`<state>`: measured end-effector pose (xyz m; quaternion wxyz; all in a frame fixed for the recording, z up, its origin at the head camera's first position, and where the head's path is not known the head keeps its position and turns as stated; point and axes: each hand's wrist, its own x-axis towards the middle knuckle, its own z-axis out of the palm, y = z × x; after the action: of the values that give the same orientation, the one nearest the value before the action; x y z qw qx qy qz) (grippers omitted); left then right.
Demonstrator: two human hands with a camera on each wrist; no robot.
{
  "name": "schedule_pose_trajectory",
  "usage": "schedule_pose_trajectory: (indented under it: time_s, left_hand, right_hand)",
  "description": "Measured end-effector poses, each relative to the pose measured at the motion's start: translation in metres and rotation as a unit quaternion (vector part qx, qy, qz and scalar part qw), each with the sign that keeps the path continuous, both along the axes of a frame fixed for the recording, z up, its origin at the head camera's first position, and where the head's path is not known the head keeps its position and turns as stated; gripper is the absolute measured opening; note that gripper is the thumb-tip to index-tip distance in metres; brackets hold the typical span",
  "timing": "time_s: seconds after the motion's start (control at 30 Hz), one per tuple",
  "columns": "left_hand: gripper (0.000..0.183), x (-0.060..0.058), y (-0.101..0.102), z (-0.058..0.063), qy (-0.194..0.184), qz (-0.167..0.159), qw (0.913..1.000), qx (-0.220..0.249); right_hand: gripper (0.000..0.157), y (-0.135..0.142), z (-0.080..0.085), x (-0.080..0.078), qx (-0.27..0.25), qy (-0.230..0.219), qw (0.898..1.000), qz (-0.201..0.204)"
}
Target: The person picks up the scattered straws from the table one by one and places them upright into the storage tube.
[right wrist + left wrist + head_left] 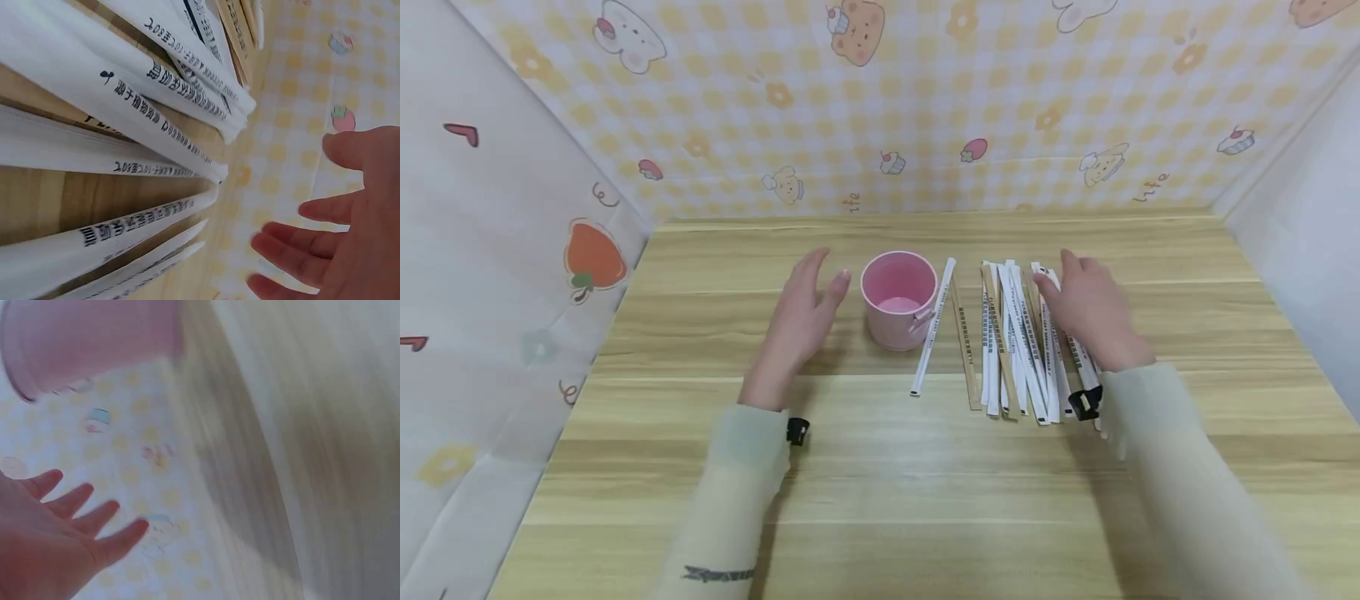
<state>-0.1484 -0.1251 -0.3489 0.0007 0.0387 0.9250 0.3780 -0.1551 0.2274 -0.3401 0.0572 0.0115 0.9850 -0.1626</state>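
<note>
A pink bucket (897,329) stands upright near the table's middle, and I can see down to its bare bottom. To its right lies a spread of paper-wrapped straws (1017,342), mostly white with some brown, printed with dark lettering. One white straw (931,333) lies right beside the bucket. My left hand (803,312) hovers left of the bucket, fingers extended, holding nothing; the left wrist view shows its spread fingers (94,515). Over the right end of the straws is my right hand (1086,308), its fingers (300,250) loosely extended and apart from them in the right wrist view.
The wood-grain table (880,500) runs back to a yellow checked cloth wall (917,108) with cartoon prints. A white printed sheet (497,250) hangs along the left, and a plain pale wall (1300,233) closes off the right side.
</note>
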Motion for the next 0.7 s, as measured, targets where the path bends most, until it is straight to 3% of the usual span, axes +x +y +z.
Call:
schedule_pose_trajectory:
  time_s: [0.13, 0.37, 0.53, 0.7]
  left_hand:
    - [0.075, 0.007, 0.017, 0.003, -0.015, -0.019, 0.9986, 0.048]
    - [0.099, 0.013, 0.037, -0.005, -0.019, -0.039, 0.9916, 0.121]
    - [0.108, 0.014, 0.045, -0.009, -0.035, -0.035, 0.9893, 0.137]
    - [0.110, 0.014, 0.053, -0.012, -0.041, -0.030, 0.9892, 0.138]
  right_hand:
    - [0.075, 0.014, -0.003, 0.003, -0.035, -0.018, 0.999, -0.034]
    - [0.077, 0.033, -0.012, 0.013, -0.082, -0.064, 0.992, -0.067]
    - [0.077, 0.042, -0.018, 0.020, -0.097, -0.114, 0.986, -0.078]
    - [0.067, 0.052, -0.024, 0.027, -0.105, -0.132, 0.981, -0.094]
